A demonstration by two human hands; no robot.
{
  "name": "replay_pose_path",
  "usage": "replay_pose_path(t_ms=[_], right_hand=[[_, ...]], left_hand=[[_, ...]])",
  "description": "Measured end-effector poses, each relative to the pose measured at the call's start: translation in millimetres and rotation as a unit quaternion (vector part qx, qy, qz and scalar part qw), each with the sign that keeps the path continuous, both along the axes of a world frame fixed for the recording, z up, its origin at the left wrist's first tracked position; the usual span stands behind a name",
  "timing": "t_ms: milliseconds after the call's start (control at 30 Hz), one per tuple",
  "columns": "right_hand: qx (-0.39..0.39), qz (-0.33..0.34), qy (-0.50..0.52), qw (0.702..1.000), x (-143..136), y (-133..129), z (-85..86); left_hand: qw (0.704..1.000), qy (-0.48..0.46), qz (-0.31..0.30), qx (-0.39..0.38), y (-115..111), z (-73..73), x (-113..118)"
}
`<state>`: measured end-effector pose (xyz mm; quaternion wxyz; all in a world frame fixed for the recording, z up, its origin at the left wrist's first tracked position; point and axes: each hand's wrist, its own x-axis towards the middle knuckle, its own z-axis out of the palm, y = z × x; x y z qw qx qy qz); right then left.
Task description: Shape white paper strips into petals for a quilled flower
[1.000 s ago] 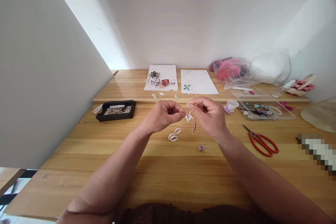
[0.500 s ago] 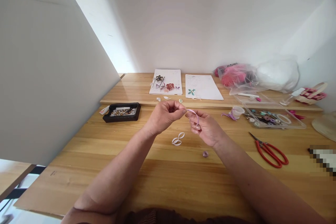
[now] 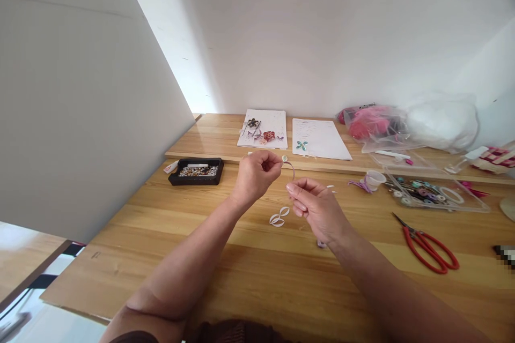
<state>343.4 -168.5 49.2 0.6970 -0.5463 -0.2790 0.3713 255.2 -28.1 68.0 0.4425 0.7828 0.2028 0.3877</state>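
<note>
A thin purple paper strip (image 3: 293, 169) arches between my two hands above the table. My left hand (image 3: 259, 171) pinches its upper end between thumb and forefinger. Lower and to the right, my right hand (image 3: 316, 203) closes thumb and fingers on the other end. On the wood below lie white looped paper petals (image 3: 278, 218), joined in a small group. A little purple roll (image 3: 321, 244) is partly hidden by my right wrist. Behind my right fingers a white sliver of paper (image 3: 331, 188) shows.
Red-handled scissors (image 3: 430, 249) lie at right. A black tray (image 3: 219, 172) of beads stands left. A clear box (image 3: 475, 206) of beads and a small white cup (image 3: 376, 181) sit back right. Paper sheets (image 3: 322, 134) and plastic bags (image 3: 438, 120) rest on the raised ledge.
My hands have moved apart, the right one lower, and the purple strip now spans the gap between them. The camera view has shifted slightly left.
</note>
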Motion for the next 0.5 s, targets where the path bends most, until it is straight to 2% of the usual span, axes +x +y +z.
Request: replay_pose_path(t_ms=[33,100,200,333,433,500], right_hand=[[0.006,-0.026,-0.084,0.996,1.8,-2.1,2.6],[0.02,-0.079,-0.247,0.966,6.7,-6.6,8.4],[0.043,-0.116,-0.37,0.921,15.8,-11.6,15.3],[0.06,-0.118,-0.369,0.92,28.3,-9.9,15.8],[0.056,-0.112,-0.305,0.944,34.9,-4.4,10.6],[0.048,-0.093,-0.222,0.969,36.2,-0.8,6.0]], left_hand=[[1.0,0.015,-0.019,0.001,0.2,0.3,-0.8],[0.997,0.049,-0.063,-0.007,-0.9,1.4,-2.3],[0.987,0.094,-0.131,-0.025,-5.7,3.3,-4.1],[0.97,0.108,-0.208,-0.058,-12.3,5.0,-5.7],[0.959,0.099,-0.248,-0.097,-13.1,6.4,-6.9],[0.955,0.083,-0.257,-0.123,-12.1,7.9,-7.2]])
